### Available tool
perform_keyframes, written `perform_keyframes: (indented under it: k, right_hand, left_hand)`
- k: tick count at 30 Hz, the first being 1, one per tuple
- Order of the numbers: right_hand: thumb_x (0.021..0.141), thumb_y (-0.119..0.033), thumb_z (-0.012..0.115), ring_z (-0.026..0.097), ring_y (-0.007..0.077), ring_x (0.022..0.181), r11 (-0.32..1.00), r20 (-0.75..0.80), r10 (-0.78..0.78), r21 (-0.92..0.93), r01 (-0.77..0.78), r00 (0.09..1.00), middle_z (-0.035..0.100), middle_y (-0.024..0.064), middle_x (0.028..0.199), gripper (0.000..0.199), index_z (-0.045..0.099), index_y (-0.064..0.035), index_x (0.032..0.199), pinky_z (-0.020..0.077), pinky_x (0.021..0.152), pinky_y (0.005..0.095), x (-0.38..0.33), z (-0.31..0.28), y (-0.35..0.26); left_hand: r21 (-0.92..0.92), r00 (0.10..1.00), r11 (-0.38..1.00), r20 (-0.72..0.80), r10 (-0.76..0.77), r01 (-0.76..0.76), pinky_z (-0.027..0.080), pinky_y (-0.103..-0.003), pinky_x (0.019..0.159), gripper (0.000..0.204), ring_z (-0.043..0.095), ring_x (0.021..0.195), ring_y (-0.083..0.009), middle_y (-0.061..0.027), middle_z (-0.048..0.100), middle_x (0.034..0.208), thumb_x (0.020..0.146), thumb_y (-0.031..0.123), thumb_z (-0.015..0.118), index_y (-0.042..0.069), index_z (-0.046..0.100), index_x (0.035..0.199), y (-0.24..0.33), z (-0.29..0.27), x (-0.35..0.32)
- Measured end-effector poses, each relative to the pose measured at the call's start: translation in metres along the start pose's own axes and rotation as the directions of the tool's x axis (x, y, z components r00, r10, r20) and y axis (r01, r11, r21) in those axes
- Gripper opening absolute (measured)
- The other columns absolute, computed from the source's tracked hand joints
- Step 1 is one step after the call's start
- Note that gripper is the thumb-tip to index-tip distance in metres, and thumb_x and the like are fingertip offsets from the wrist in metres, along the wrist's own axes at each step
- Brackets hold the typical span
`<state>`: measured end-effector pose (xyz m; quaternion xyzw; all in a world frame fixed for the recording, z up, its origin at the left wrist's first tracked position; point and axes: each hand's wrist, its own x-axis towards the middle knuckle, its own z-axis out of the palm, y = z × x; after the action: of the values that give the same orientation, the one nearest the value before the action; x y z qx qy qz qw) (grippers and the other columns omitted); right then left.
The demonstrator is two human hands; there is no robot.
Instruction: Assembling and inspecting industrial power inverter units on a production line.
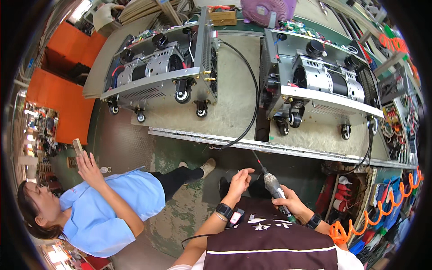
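My right hand (293, 202) is wrapped round a grey power screwdriver (272, 183), held in front of my apron with its long thin bit pointing up and away toward the bench edge. My left hand (240, 183) is raised just left of the bit, its fingers curled together; whatever they may hold is too small to make out. Beyond the hands, two open metal machine housings stand on the bench: the left housing (153, 82) and the right housing (330, 102). Each has black casters on the side facing me and a silver motor inside.
A black cable (255, 85) loops over the bench (234, 118) and past its front edge. An orange coiled hose (366, 222) hangs at my right. At left, a person in a light blue shirt (119, 202) holds a flat object up. A purple fan (268, 10) stands behind.
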<state>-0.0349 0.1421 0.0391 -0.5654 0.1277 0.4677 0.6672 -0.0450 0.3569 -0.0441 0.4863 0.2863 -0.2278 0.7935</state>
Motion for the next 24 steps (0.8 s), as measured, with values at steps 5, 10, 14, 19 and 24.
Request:
perform_keyframes:
  k: [5, 10, 14, 19, 24]
  right_hand:
    - [0.071, -0.008, 0.064, 0.053, 0.011, 0.062, 0.996, 0.021, 0.087, 0.006, -0.087, 0.996, 0.054, 0.0047, 0.075, 0.051, 0.043, 0.0015, 0.117, 0.0426, 0.058, 0.0234, 0.017, -0.008, -0.022]
    - [0.069, -0.005, 0.062, 0.053, 0.0112, 0.063, 0.986, -0.001, 0.154, -0.06, -0.153, 0.988, 0.055, 0.0053, 0.076, 0.052, 0.042, 0.0024, 0.116, 0.0428, 0.059, 0.0241, 0.039, 0.0, -0.05]
    - [0.068, -0.007, 0.064, 0.053, 0.0107, 0.065, 0.98, -0.011, 0.162, -0.117, -0.162, 0.987, 0.055, 0.0049, 0.076, 0.052, 0.043, 0.0019, 0.115, 0.0425, 0.06, 0.0238, 0.06, 0.006, -0.063]
    - [0.068, -0.009, 0.065, 0.052, 0.01, 0.07, 0.957, -0.043, 0.121, -0.261, -0.128, 0.992, 0.055, 0.0038, 0.078, 0.054, 0.044, 0.0008, 0.116, 0.0428, 0.065, 0.0239, 0.098, 0.012, -0.088]
    - [0.067, -0.009, 0.066, 0.051, 0.0102, 0.071, 0.98, -0.068, 0.025, -0.195, -0.038, 0.997, 0.055, 0.0046, 0.08, 0.057, 0.045, 0.0014, 0.118, 0.0427, 0.066, 0.0238, 0.129, 0.015, -0.109]
  left_hand:
    - [-0.011, 0.999, 1.0, 0.037, 0.002, -0.002, 0.023, -0.017, 0.042, 0.032, 0.031, 0.05, -0.0022, 0.0049, 0.04, 0.064, 0.096, 0.03, 0.035, 0.006, 0.054, 0.105, 0.014, 0.014, 0.013]
    - [0.088, 0.997, 0.995, 0.073, 0.037, -0.043, 0.026, -0.017, 0.043, 0.032, 0.034, 0.051, -0.0026, 0.0038, 0.043, 0.065, 0.096, 0.03, 0.034, 0.007, 0.053, 0.105, 0.023, -0.003, 0.042]
    - [0.006, 0.997, 0.997, 0.022, -0.077, 0.077, 0.029, -0.016, 0.045, 0.032, 0.037, 0.052, -0.0028, 0.0023, 0.048, 0.068, 0.096, 0.03, 0.034, 0.006, 0.053, 0.106, 0.049, -0.015, 0.06]
    - [0.543, 0.777, 0.707, -0.149, 0.612, -0.453, 0.039, -0.021, 0.057, 0.025, 0.047, 0.061, -0.0078, -0.0024, 0.057, 0.078, 0.094, 0.019, 0.038, 0.001, 0.054, 0.102, 0.143, -0.02, 0.065]
    - [0.867, 0.179, 0.018, 0.082, 0.98, -0.498, 0.04, -0.041, 0.082, 0.029, 0.051, 0.09, -0.033, -0.0192, 0.054, 0.099, 0.079, 0.008, 0.039, -0.006, 0.055, 0.098, 0.306, -0.023, 0.035]
